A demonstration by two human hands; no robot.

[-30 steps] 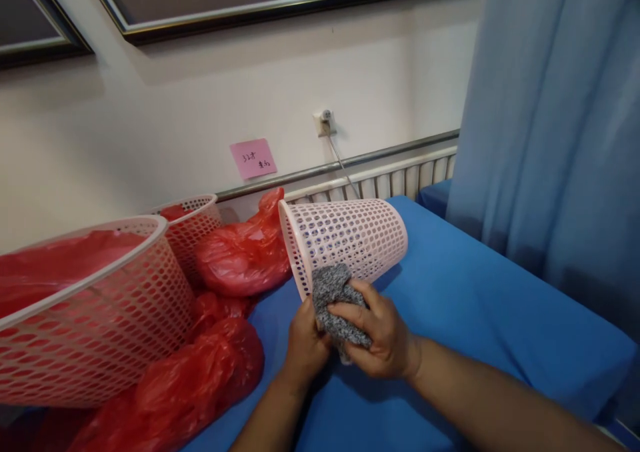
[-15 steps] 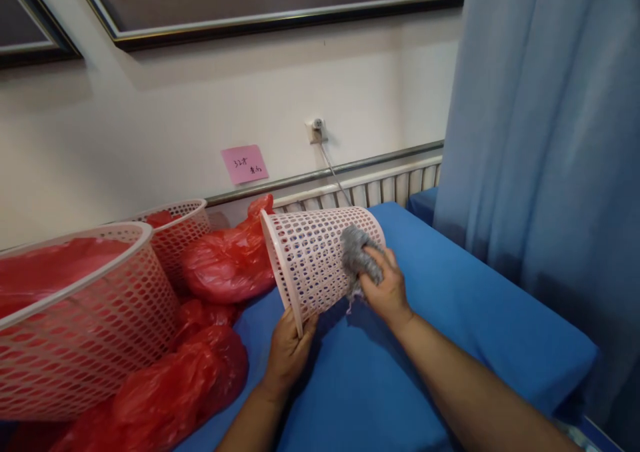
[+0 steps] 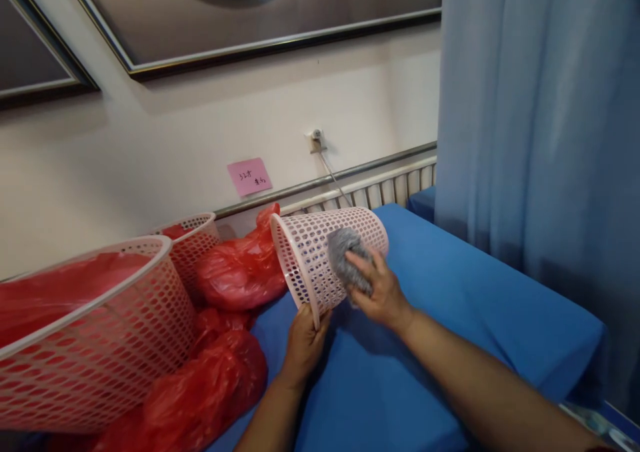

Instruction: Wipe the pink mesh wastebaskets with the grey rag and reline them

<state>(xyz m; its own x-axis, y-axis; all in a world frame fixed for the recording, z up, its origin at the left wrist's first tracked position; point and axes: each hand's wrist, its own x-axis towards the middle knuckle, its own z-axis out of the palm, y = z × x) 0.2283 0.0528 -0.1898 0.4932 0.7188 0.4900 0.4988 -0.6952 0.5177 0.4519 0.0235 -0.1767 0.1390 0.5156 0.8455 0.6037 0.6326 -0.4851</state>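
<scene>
A pale pink perforated plastic basket (image 3: pixel 313 249) lies on its side over the blue-covered surface (image 3: pixel 425 292), its wide mouth turned to the left. At the lower edge of the rim, my left hand (image 3: pixel 306 339) is closed around the basket, fingers partly hidden behind it. My right hand (image 3: pixel 383 292) grips a bunched grey cloth (image 3: pixel 345 255) and presses it against the basket's side, near the middle. The cloth covers some of the holes.
A large pink basket (image 3: pixel 165 305) lined with red plastic stands at the left, a smaller basket (image 3: pixel 200 242) behind it. Red plastic bags (image 3: pixel 243 272) lie beside them. A blue curtain (image 3: pixel 500 105) hangs at the right; a radiator (image 3: pixel 400 182) runs along the wall.
My right hand has slid the cloth leftward along the basket's side, toward the mouth. The left hand keeps its hold on the rim. The camera view has shifted slightly.
</scene>
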